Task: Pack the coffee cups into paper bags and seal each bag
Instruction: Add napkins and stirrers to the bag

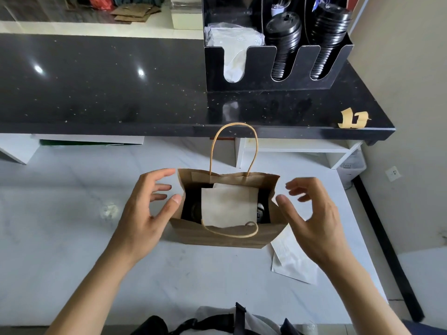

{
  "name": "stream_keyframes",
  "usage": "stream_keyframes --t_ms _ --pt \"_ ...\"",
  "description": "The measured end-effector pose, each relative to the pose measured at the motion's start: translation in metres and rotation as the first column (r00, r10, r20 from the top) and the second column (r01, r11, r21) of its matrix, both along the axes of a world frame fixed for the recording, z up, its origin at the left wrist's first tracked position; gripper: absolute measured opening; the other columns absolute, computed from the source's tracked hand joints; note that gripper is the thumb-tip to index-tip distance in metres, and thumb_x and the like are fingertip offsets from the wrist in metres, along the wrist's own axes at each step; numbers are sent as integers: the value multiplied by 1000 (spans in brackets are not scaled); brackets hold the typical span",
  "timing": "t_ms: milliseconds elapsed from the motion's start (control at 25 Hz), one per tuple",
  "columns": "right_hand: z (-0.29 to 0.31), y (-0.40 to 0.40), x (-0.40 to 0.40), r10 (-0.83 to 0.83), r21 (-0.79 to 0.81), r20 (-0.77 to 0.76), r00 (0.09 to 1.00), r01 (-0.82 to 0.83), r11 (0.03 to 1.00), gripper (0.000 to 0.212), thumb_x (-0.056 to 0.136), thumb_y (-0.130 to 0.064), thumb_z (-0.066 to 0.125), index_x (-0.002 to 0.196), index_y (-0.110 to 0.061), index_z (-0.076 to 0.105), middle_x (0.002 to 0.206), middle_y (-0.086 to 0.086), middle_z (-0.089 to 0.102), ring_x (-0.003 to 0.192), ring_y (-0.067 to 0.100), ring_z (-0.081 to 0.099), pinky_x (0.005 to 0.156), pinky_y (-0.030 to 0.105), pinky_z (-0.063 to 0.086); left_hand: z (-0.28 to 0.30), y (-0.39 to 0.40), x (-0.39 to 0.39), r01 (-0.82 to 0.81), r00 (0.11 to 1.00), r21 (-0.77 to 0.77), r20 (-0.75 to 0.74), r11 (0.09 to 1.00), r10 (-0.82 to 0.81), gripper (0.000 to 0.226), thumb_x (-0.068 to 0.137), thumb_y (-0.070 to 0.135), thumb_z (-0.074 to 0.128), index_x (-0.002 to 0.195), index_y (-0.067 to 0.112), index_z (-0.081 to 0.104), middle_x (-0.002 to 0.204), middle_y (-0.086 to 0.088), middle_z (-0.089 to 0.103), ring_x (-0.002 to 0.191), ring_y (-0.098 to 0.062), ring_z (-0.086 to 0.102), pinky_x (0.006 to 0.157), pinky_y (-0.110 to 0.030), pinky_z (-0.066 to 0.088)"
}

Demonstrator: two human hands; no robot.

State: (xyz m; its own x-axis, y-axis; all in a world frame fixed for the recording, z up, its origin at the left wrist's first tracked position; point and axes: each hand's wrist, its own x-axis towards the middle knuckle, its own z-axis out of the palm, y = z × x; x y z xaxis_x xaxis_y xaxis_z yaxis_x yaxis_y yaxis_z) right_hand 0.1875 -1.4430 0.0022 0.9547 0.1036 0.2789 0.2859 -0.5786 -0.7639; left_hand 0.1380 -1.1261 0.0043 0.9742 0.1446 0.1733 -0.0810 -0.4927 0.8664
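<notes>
I am watching the paper bag standing open on the white tabletop, while the left hand and right hand are hovering beside it, fingers spread, grasping nothing.

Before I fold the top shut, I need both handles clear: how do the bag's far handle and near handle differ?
The far handle stands upright above the paper bag; the near handle has flopped down against the front wall. The far one forms a tall arch, the near one a shallow loop. Both are tan twisted paper cord.
</notes>
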Motion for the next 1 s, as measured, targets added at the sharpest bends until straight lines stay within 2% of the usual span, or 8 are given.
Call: stream_keyframes --t_ms 120,240,360,440,560,720,840,1000 --pt "-18 -8 -10 77 -14 -96 992 -79 997 30 92 -70 52 102 -41 57 123 -19 56 120 11 57 95 36 49 -5 4 -10 33 995 -127 -88 991 -45 41 92 56 49 124 32 57 131 11 62 123 -11 59 96 -16 44" --pt "-26 -9 -16 174 -35 -164 971 -182 983 42 87 -79 53 109 -44 60 142 -21 45 135 12 49 104 38 45 -8 3 -12 133 981 -93 -129 987 -145 44 88 54 49 123 29 60 137 12 58 135 -9 50 98 -11 39" --pt "-27 -8 -14 225 -23 -186 956 -234 972 39 85 -72 63 116 -49 60 153 -22 35 142 6 42 107 30 40 -11 3 -8 187 970 2 -158 982 -184 45 80 43 56 122 28 61 153 16 40 144 -3 36 96 -4 34" --pt "-28 -9 -10 237 -29 -190 953 -247 969 36 85 -65 67 116 -47 62 156 -23 31 145 2 37 107 25 36 -13 2 -3 187 971 47 -161 981 -178 42 77 27 62 119 28 63 159 21 30 145 3 32 96 -2 34" --pt "-31 -13 0 272 -57 -199 941 -288 956 30 88 -51 69 117 -44 64 161 -27 26 148 0 32 109 27 33 -15 1 6 182 969 5 -172 983 -179 38 77 16 61 113 27 65 157 26 35 143 7 34 101 -13 37" --pt "-29 -12 12 267 -23 -174 948 -275 961 22 89 -39 65 109 -47 66 147 -30 44 142 2 42 108 23 36 -20 6 15 150 982 -8 -112 989 -150 29 86 14 71 111 28 66 133 15 60 135 -5 49 110 -33 42" --pt "-29 -6 14 190 4 -102 977 -190 982 23 90 -31 73 103 -49 64 128 -24 60 126 6 57 100 24 45 -28 8 17 57 991 -45 -119 997 -62 33 88 12 77 112 27 60 125 14 66 124 -7 59 109 -38 47" --pt "-34 -3 16 118 32 -83 990 -115 993 21 86 -30 76 103 -38 66 119 -24 66 118 8 62 98 29 48 -33 9 18 21 992 -111 -125 994 -35 52 85 16 81 127 32 54 122 9 70 118 -17 64 105 -40 48"
